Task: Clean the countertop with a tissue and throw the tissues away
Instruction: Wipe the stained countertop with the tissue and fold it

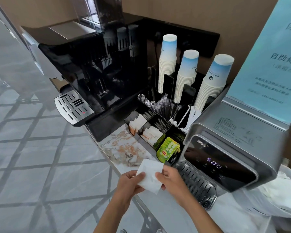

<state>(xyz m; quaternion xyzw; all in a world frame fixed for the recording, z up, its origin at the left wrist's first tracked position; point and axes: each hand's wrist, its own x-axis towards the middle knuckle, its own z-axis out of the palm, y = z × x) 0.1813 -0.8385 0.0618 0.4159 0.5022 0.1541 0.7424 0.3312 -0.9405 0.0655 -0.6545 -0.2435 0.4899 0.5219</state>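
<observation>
A folded white tissue (149, 175) is held in the air over the front edge of the marble countertop (124, 148). My left hand (129, 184) pinches its left side with thumb on top. On the right edge, my right hand (171, 179) grips it the same way. Brown and grey stains or veining mark the countertop just beyond the tissue. Both forearms reach in from the bottom of the view.
A black coffee machine (94, 76) with a metal drip tray stands at the left. A black organiser (151, 128) holds sachets, tea bags, stirrers and three stacks of paper cups (185, 76). A grey water dispenser (225, 157) sits right. White crumpled material lies at far right.
</observation>
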